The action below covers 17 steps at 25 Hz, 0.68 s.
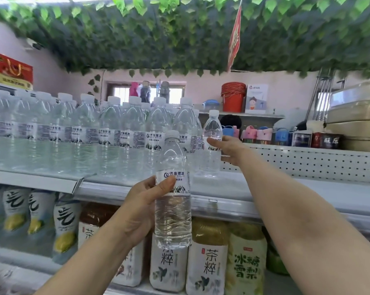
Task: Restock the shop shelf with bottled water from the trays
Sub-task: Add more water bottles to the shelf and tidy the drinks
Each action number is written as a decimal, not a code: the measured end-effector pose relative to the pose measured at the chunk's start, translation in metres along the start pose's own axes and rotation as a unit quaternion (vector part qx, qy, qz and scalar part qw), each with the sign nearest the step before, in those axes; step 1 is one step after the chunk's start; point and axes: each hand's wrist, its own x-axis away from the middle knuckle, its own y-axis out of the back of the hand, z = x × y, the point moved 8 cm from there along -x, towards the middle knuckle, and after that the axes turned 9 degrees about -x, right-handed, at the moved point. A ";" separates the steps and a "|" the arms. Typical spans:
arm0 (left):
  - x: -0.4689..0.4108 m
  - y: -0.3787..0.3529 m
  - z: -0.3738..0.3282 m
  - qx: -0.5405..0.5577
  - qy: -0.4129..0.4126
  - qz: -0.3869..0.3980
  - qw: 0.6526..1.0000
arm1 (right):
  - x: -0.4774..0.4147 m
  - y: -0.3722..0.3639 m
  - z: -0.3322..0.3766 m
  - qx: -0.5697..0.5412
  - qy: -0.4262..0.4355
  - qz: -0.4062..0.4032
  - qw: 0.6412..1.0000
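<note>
Upright, bottle [173,211] in left hand [140,207], second bottle [211,126] in right hand [229,149]

Holds a water bottle [173,209] upright in the left hand [141,207], fingers curled round its label, in front of the shelf [222,188] edge. Grips a second bottle [211,126] with the right hand [228,150], upright on the shelf just beside the row of water bottles [84,133]. Shows tea bottles [207,258] below.

the clear front bottle [173,220] gripped by the left hand [141,209] is wearing a white label with blue lettering, and the shelf bottle [211,128] gripped by the right hand [231,150] is showing a white cap. past that grip a white panel [307,165] is showing dark dots.
</note>
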 end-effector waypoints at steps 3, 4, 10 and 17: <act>0.002 -0.002 0.002 -0.010 0.003 -0.006 1.000 | 0.001 -0.001 -0.002 0.009 -0.001 -0.013 1.000; 0.003 -0.003 0.002 -0.014 0.007 -0.011 1.000 | 0.002 -0.001 -0.003 0.020 -0.005 -0.019 1.000; 0.006 -0.011 0.002 -0.041 0.012 -0.029 0.999 | 0.031 -0.002 0.021 0.186 0.060 -0.071 0.978; 0.013 -0.028 0.002 -0.014 0.024 -0.023 0.999 | 0.100 -0.005 0.051 -0.015 0.120 -0.035 0.992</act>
